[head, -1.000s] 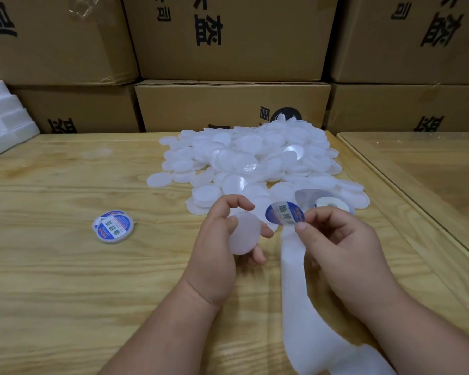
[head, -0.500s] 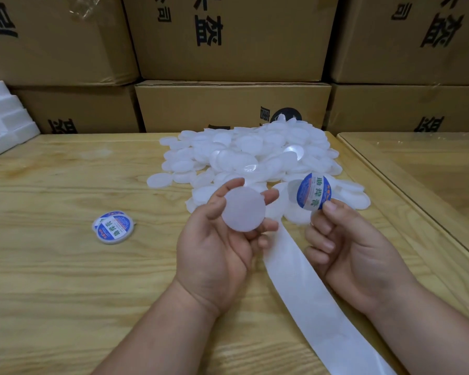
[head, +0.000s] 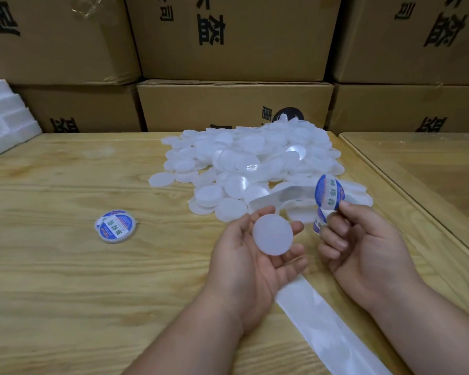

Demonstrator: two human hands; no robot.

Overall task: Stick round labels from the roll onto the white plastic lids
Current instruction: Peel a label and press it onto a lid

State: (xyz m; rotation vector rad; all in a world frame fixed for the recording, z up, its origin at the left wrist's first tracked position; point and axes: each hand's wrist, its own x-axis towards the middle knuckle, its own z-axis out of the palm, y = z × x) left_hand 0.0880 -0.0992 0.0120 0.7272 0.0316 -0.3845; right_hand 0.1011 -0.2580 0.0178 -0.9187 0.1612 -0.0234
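Observation:
My left hand (head: 251, 262) lies palm up and holds a plain white plastic lid (head: 272, 234) in its fingers. My right hand (head: 363, 247) pinches a round blue and white label (head: 329, 192) upright by its lower edge, to the right of the lid and apart from it. The white backing strip (head: 325, 328) of the label roll runs from under my hands to the lower right. A large pile of white lids (head: 249, 163) lies behind my hands. Lids with labels on them (head: 116, 229) sit on the wooden table (head: 65, 280) at the left.
Stacked cardboard boxes (head: 233, 104) form a wall along the table's far edge. White foam blocks (head: 6, 117) stand at the far left. A second table with a glass top (head: 428, 169) adjoins on the right.
The label came off the strip and my right hand raised it upright to the right. My left hand turned palm up, showing the lid's flat face.

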